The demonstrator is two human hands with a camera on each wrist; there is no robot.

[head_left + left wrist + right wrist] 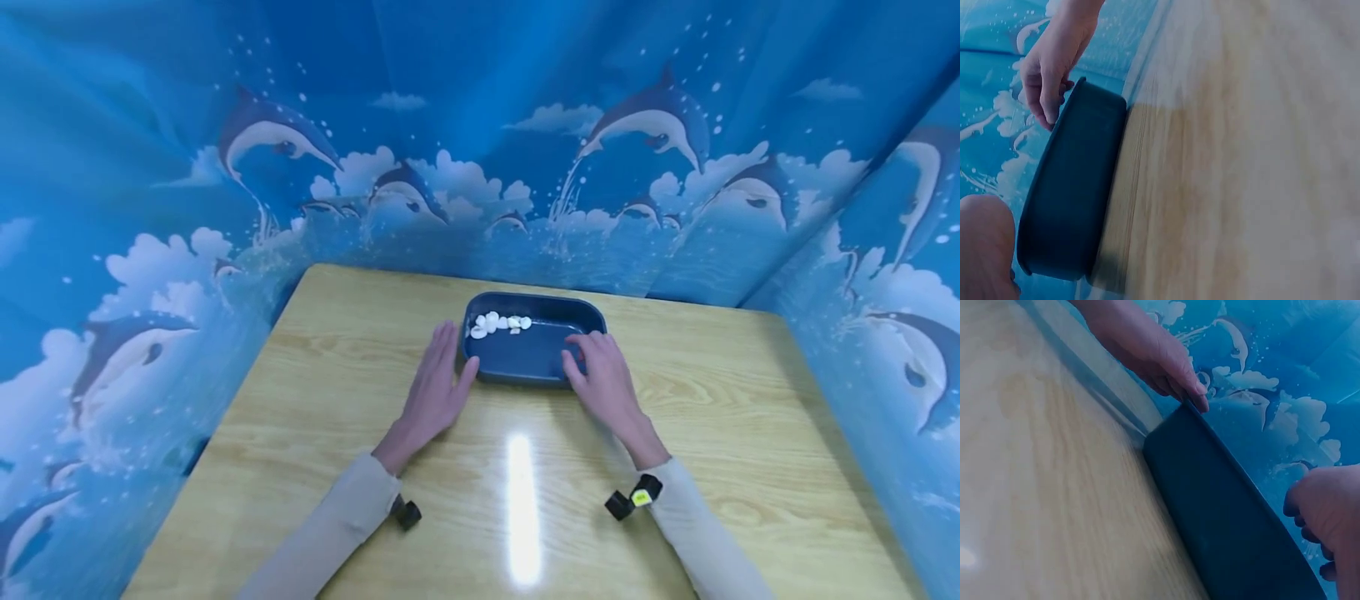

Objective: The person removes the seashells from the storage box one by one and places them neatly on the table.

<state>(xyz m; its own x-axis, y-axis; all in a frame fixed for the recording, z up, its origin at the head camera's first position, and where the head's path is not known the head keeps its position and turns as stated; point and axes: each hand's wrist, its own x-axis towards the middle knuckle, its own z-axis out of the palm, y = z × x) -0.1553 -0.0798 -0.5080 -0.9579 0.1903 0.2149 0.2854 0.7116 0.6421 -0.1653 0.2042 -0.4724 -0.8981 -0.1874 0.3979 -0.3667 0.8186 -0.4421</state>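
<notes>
Holding my left hand [435, 379] straight-fingered beside the tray [517, 357], I'm hovering my right hand [602, 379], fingers loosely bent, over its right end; white pieces [492, 322] are lying inside, left.

One left hand [433, 387], one right hand [606, 383], one dark tray [521, 360], one table [720, 392]; several white pieces [492, 318], count unclear

Wood-grain counter [720, 433] under a dark blue tray [528, 357]
Its far edge [690, 307] runs just behind the tray; a bright glare streak [523, 510] lies in front.
</notes>
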